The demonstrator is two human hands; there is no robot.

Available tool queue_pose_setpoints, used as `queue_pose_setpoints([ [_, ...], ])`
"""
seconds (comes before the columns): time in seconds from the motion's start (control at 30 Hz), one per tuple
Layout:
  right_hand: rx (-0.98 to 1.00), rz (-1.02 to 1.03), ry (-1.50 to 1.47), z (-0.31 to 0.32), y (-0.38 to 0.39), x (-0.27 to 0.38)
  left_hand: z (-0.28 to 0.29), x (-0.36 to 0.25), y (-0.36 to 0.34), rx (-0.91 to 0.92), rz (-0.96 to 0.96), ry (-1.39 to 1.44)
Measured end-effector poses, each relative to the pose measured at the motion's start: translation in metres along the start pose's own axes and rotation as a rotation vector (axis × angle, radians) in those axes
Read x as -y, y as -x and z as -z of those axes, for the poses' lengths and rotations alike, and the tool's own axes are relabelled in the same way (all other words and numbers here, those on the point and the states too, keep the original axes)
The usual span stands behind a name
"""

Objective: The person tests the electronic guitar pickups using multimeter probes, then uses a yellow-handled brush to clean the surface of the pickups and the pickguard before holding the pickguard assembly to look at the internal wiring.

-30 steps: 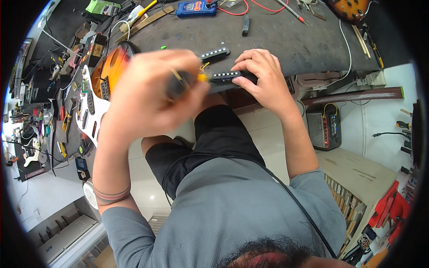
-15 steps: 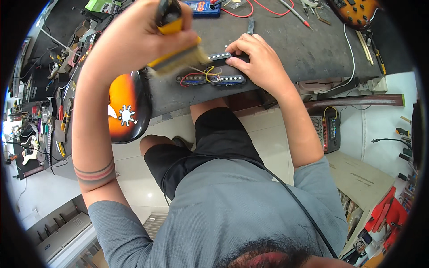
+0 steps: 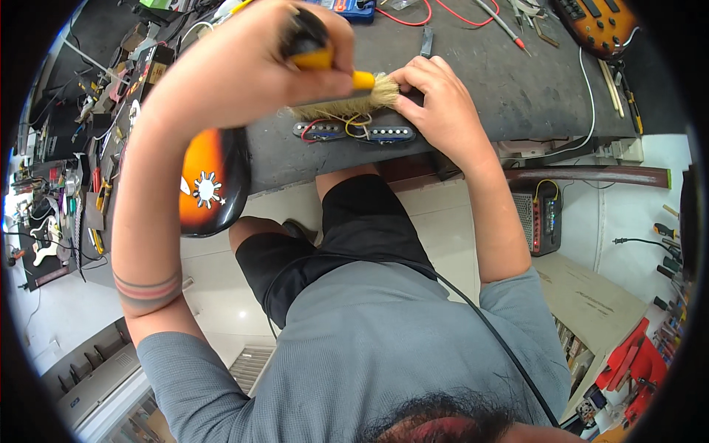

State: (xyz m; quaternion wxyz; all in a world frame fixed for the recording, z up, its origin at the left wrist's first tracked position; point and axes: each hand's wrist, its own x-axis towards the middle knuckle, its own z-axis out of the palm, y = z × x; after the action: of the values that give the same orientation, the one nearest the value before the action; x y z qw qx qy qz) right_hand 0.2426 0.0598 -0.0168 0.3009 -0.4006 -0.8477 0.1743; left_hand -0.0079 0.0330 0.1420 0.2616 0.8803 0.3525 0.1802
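My left hand (image 3: 258, 70) grips a wide flat paintbrush (image 3: 336, 107) with a black and yellow handle and pale bristles; it is slightly blurred. The bristles reach across to the fingertips of my right hand (image 3: 447, 107), which is closed at the end of a pickup on the bench. That pickup is now hidden behind the brush; the half-second-old picture shows it as a black bar with silver pole pieces. Just nearer me lie a left-hand pickup (image 3: 317, 131) and a right-hand pickup (image 3: 391, 134), with red and yellow wires between them.
A sunburst guitar body (image 3: 203, 181) rests at the bench's left edge. On the dark bench (image 3: 487, 96) are a blue meter (image 3: 354, 9), red test leads (image 3: 506, 29) and a small metal bar (image 3: 427, 42). Another sunburst instrument (image 3: 598, 26) lies far right.
My left hand has swept the brush to the right, so its bristles now cover the pickup at my right hand. The right hand stays almost in place.
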Motion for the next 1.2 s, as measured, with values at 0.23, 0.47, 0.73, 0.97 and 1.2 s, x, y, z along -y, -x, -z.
queue_pose_setpoints([
  [0.23,-0.034,0.008,-0.03,-0.003,-0.001,0.002,0.002,-0.013,0.003,-0.126,-0.022,0.14],
  [0.47,-0.069,0.089,-0.01,-0.008,-0.007,0.013,0.034,-0.044,0.032,-0.13,0.228,-0.404],
  [0.73,-0.083,0.098,0.088,-0.007,-0.001,0.002,0.011,-0.01,0.022,-0.052,-0.046,-0.25],
  [0.97,-0.078,0.122,0.164,-0.011,-0.001,-0.002,-0.01,-0.02,0.025,-0.057,-0.058,-0.09],
  [1.2,-0.061,0.097,0.073,-0.005,0.0,0.002,0.032,0.005,0.052,-0.274,0.086,-0.159],
])
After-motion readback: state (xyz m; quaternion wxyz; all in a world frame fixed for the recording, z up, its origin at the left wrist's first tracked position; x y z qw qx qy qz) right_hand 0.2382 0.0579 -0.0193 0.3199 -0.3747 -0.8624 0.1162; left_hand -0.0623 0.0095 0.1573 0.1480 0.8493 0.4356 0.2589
